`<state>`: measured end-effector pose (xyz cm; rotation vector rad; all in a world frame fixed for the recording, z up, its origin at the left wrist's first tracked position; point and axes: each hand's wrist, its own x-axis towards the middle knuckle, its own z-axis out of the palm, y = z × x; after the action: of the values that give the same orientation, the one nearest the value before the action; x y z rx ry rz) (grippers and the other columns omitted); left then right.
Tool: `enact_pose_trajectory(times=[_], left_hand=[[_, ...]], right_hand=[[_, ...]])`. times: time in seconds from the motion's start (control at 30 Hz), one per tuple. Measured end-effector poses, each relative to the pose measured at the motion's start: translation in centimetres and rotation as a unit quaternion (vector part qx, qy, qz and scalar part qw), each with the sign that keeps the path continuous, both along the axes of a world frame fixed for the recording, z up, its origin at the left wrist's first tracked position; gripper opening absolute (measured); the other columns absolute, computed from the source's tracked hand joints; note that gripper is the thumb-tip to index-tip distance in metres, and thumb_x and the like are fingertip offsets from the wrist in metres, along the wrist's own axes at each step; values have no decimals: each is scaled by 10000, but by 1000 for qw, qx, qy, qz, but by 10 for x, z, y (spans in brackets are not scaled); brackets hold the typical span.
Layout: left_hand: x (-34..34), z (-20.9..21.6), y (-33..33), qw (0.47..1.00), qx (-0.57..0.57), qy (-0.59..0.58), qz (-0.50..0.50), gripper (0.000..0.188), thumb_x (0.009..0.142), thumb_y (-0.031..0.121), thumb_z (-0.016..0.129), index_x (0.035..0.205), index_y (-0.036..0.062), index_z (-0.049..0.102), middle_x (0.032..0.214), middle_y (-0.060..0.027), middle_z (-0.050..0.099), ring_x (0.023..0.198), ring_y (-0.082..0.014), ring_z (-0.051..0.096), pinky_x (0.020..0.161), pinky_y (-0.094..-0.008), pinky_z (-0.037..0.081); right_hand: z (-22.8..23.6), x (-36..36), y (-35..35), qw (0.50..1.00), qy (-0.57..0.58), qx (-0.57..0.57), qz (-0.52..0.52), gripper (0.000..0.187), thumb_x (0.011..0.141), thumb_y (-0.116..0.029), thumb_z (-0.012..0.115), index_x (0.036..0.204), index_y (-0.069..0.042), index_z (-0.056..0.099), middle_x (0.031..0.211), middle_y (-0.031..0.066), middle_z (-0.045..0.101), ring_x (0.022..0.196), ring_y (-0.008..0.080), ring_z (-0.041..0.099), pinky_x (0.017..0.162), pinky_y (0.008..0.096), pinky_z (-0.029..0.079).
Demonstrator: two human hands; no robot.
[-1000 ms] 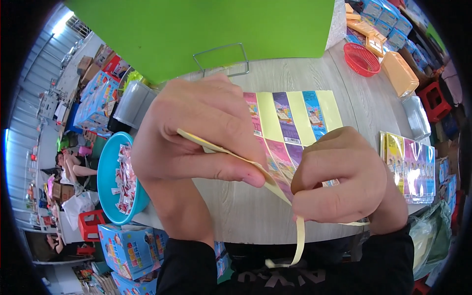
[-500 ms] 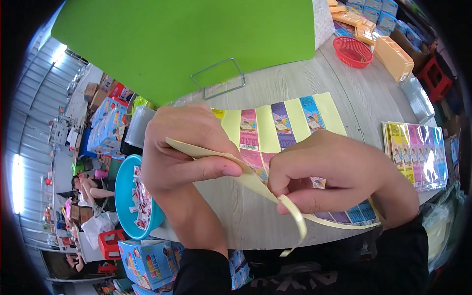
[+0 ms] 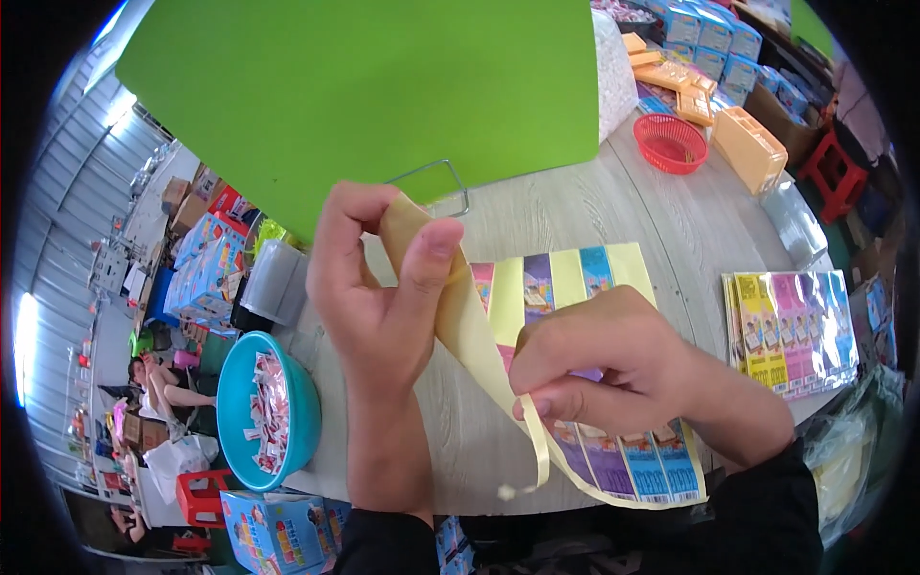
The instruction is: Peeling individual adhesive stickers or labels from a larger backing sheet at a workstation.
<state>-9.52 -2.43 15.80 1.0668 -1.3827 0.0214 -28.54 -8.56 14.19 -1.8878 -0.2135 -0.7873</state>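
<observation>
A sheet of colored labels on yellow backing [image 3: 567, 278] lies partly on the table, its left edge folded up toward me. My left hand [image 3: 369, 297] is closed on that raised edge, thumb on the near side and fingers behind it. Lower down, my right hand [image 3: 623, 364] pinches a narrow yellow strip [image 3: 539, 452] along the sheet's edge. The strip's loose end curls and hangs below the fingertips. My right hand covers the middle labels, while pink, purple and blue ones show above and below it.
A green board [image 3: 383, 96] with a wire stand [image 3: 464, 196] rises at the back. To the left is a teal basin [image 3: 314, 402] of small wrapped packets. On the right lie a stack of label sheets [image 3: 795, 331], a red basket [image 3: 671, 144] and an orange tray [image 3: 749, 149].
My left hand has turned more upright, lifting the sheet's edge more steeply. My right hand has moved slightly left with the strip between its fingers, and the view has shifted.
</observation>
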Motion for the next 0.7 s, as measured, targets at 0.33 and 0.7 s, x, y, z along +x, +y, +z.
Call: enact_pose_trajectory(times=[0.33, 0.7], left_hand=[[-19, 1, 6, 990, 25, 126, -49, 109, 1006, 145, 526, 1007, 44, 484, 785, 21, 465, 673, -30, 431, 584, -175, 353], [-24, -12, -3, 998, -29, 49, 9, 119, 1022, 127, 464, 1032, 9, 475, 833, -31, 453, 724, -94, 397, 664, -244, 358]], right_hand=[[-4, 7, 5, 999, -26, -26, -27, 45, 894, -71, 646, 913, -31, 640, 752, 100, 626, 626, 254, 615, 548, 303, 468], [-4, 7, 14, 980, -27, -167, -108, 123, 826, -62, 707, 897, -50, 608, 721, 98, 615, 526, 213, 582, 454, 286, 444]])
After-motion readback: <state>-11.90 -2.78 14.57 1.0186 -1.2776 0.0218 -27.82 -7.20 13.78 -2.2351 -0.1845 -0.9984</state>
